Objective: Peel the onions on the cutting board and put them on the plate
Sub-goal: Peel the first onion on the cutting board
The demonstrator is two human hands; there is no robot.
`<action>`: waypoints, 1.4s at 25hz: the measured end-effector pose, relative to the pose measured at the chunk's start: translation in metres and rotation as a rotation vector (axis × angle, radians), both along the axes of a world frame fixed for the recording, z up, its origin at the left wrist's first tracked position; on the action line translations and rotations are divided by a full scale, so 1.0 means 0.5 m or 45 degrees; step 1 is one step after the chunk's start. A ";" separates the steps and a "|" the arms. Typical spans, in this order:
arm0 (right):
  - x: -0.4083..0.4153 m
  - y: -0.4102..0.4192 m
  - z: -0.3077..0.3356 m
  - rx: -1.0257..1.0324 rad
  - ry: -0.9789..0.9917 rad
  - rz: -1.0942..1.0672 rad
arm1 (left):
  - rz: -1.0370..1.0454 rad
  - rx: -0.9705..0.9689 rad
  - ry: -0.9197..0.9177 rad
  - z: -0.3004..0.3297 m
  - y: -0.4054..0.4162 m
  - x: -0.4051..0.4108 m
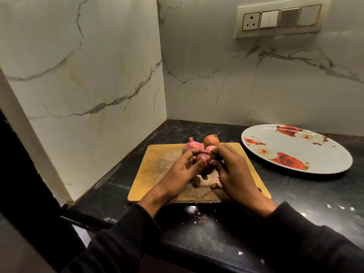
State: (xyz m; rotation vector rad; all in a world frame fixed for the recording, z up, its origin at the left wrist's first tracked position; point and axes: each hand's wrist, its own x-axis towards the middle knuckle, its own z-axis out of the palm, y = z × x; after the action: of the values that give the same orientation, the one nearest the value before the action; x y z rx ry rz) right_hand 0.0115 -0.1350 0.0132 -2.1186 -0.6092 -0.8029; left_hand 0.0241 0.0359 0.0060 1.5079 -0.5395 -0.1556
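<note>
On black granite counter (295,196) in marble-tiled corner: wooden cutting board (157,166), left hand (183,170) gripped red onion (203,162), right hand (230,168) pinched its skin; floral plate (295,148) right.

Cutting board (157,170): wood, pale tan, matt; face scuffed w/ knife marks, rougher toward centre.
Counter (295,203): dark stone, polished, semi-gloss, mottled w/ pale specks.
Plate (315,154) at 3 o'clock from board: glossy white, smooth, printed red roses; ceramic or melamine, can't tell.
Walls (88,66): marble-look slab, smooth, soft sheen, grey veining.
Switch panel (279,19) at 1 o'clock: plastic, off-white, satin.
Held onion (202,160): purple skin, smooth, slight shine.
Onions on board at 12 o'clock: pink one (192,147) papery, ribbed, matt; brown one (211,140) dry, papery.
Sleeves (122,239): dark cloth, matt.
</note>
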 end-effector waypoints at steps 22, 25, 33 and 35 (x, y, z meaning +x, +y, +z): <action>0.011 0.000 -0.005 0.420 0.225 0.350 | -0.094 -0.191 0.192 0.000 -0.001 0.000; 0.009 -0.006 -0.003 0.481 0.260 0.401 | -0.049 -0.269 0.244 0.001 -0.003 0.003; 0.006 -0.021 -0.006 0.171 0.225 0.027 | 0.063 -0.316 0.286 0.005 -0.002 -0.002; 0.001 -0.021 -0.003 0.192 0.223 -0.009 | 0.084 -0.325 0.285 0.010 -0.003 -0.005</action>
State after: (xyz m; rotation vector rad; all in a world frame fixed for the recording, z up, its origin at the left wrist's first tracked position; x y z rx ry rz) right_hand 0.0121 -0.1454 0.0117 -2.0275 -0.4348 -0.6379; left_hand 0.0216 0.0341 0.0109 1.2391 -0.3163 -0.1944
